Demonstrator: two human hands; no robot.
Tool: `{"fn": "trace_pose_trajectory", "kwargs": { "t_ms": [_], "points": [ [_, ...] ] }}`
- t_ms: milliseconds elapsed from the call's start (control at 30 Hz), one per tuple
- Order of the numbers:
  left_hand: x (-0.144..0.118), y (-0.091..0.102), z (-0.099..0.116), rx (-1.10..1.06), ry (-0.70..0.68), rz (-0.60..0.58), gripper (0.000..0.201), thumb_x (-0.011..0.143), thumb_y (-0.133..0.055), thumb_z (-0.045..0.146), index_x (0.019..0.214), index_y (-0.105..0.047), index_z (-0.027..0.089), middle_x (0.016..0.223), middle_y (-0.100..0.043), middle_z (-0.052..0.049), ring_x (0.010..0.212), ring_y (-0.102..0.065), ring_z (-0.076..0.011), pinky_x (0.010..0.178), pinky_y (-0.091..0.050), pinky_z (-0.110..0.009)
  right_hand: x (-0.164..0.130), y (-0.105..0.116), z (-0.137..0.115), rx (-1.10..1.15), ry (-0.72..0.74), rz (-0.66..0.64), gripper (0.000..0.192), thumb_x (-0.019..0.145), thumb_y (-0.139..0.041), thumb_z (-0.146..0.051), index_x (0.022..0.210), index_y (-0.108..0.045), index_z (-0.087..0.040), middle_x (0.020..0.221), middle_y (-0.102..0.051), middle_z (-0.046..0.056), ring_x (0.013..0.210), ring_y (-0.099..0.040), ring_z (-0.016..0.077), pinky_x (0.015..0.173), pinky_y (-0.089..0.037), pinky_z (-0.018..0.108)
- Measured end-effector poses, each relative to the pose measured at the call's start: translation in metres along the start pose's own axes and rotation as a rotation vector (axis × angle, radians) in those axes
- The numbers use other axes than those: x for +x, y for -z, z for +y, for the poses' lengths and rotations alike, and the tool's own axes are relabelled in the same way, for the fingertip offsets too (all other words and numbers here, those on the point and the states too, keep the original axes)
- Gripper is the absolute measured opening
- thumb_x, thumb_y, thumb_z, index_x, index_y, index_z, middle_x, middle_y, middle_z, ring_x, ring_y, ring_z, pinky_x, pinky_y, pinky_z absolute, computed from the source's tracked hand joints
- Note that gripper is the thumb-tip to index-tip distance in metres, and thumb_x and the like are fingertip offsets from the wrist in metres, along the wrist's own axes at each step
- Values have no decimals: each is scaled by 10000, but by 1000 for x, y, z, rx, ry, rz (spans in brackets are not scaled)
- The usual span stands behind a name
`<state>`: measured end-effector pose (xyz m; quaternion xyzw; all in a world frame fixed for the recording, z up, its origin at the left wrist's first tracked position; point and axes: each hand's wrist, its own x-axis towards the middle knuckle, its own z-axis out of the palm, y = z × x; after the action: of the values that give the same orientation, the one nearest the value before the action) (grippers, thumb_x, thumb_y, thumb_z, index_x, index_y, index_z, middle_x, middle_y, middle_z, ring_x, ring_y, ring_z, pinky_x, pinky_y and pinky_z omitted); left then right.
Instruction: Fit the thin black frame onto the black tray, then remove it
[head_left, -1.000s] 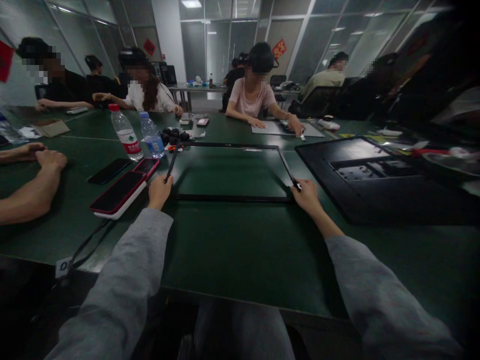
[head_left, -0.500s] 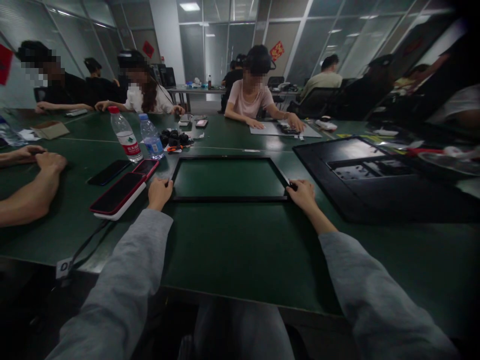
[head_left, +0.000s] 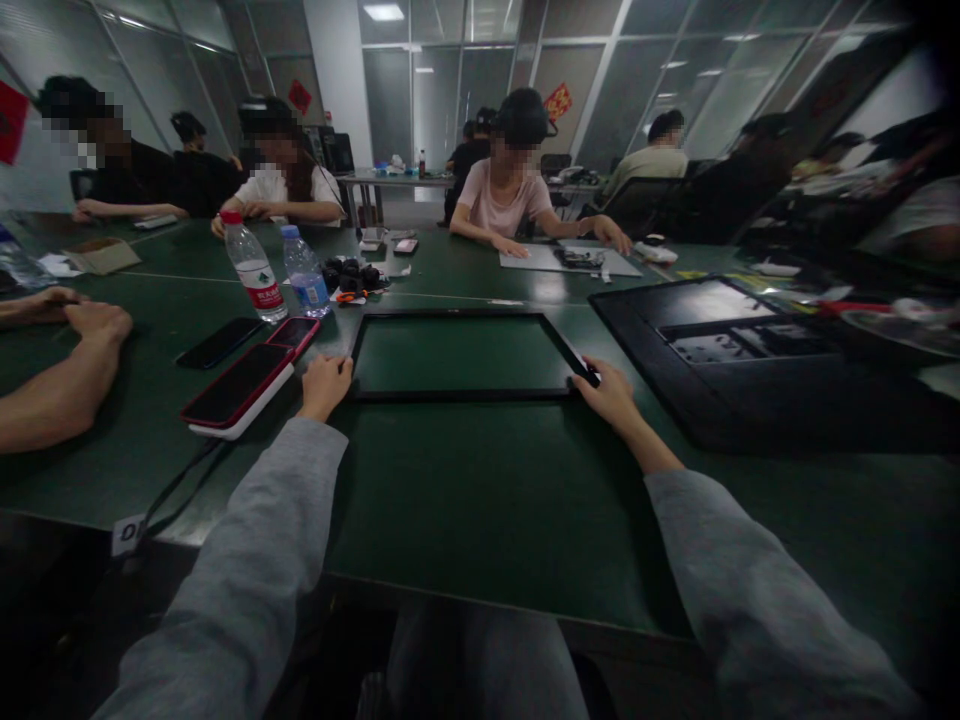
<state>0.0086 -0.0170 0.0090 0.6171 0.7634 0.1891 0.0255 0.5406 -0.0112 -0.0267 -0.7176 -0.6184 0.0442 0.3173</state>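
A thin black rectangular frame (head_left: 457, 396), like a screen bezel, lies in front of me, and the green table (head_left: 480, 490) shows through its middle. My left hand (head_left: 325, 386) is closed on its left side near the front corner. At the opposite side, my right hand (head_left: 606, 388) grips the front right corner, thumb on the inner edge and fingers outside. Just left of my left hand are a red-edged phone (head_left: 238, 385) on a white block and a smaller red-edged device (head_left: 295, 336).
A red-capped bottle (head_left: 253, 268) and a blue-capped bottle (head_left: 304, 275) stand beyond the phones. A large black panel (head_left: 697, 385) lies to the right. Another person's forearm (head_left: 56, 385) rests at the left. Across the table a person (head_left: 506, 190) works over a pale sheet.
My right hand has turned slightly around the frame's right corner. The frame has barely shifted. Across the table, a person's hand has moved right, off a dark part.
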Motion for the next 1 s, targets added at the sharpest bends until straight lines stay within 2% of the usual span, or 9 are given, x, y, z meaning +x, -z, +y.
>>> {"fn": "trace_pose_trajectory", "kwargs": {
  "t_ms": [167,267,367,467,600,733,867,933,1000],
  "points": [
    [-6,7,9,-44,-20,7,525,1044,-502,450,1474,-667,198,1510,-584,-224,1429,-517,-412,1127,-467,-587,-3,1,-5,-58,6,-27,618,927,-549,-446,1470,-630,-164,1435,-662,205,1388,-546,404,1167,-377,657],
    [-10,15,15,-127,-160,-125,643,979,-610,565,1540,-605,249,1597,-529,-178,1498,-428,-434,1161,-415,-652,-4,1,-6,-73,14,-21,619,950,-528,-462,1489,-615,-171,1471,-644,202,1398,-539,399,1175,-364,656],
    [-14,20,19,-238,-338,-265,760,871,-710,683,1511,-628,281,1585,-558,-133,1510,-415,-413,1199,-381,-630,-4,1,-6,-86,0,-20,610,977,-494,-466,1504,-598,-176,1483,-639,199,1399,-544,393,1181,-348,667],
    [-17,20,21,-281,-435,-309,749,754,-808,714,1368,-728,293,1525,-614,-116,1468,-467,-401,1194,-383,-608,-3,1,-5,-85,0,-33,608,989,-479,-467,1506,-592,-166,1494,-632,201,1409,-538,389,1188,-342,665],
    [-18,16,22,-301,-460,-328,400,728,-866,615,937,-815,278,1310,-734,-85,1273,-622,-357,1119,-440,-548,-4,0,-5,-73,24,-38,610,993,-479,-482,1519,-582,-189,1501,-628,193,1392,-548,389,1168,-365,669],
    [-17,15,21,-306,-410,-245,367,728,-865,600,870,-794,268,1131,-775,-82,1108,-680,-331,987,-503,-475,-6,6,-11,-90,30,-10,596,998,-483,-444,1546,-563,-224,1522,-603,190,1393,-536,399,1145,-384,682],
    [-16,15,19,-305,-345,-183,409,750,-836,636,905,-800,260,1033,-784,-95,1001,-702,-318,883,-524,-430,-5,39,-2,-152,-44,209,651,991,-528,-390,1619,-480,-226,1636,-466,230,1510,-390,433,1173,-315,711],
    [-16,14,19,-338,-308,-173,410,745,-844,628,913,-804,256,1012,-787,-98,969,-713,-313,857,-530,-423,-4,66,16,-154,-148,403,714,977,-568,-384,1653,-431,-200,1681,-379,266,1567,-293,451,1200,-255,716],
    [-15,13,19,-395,-280,-165,407,739,-851,618,911,-804,251,1006,-794,-99,955,-723,-306,851,-536,-421,-3,95,44,-126,-356,662,770,934,-629,-362,1659,-421,-205,1705,-319,277,1608,-216,458,1236,-145,718]
  ]
}}
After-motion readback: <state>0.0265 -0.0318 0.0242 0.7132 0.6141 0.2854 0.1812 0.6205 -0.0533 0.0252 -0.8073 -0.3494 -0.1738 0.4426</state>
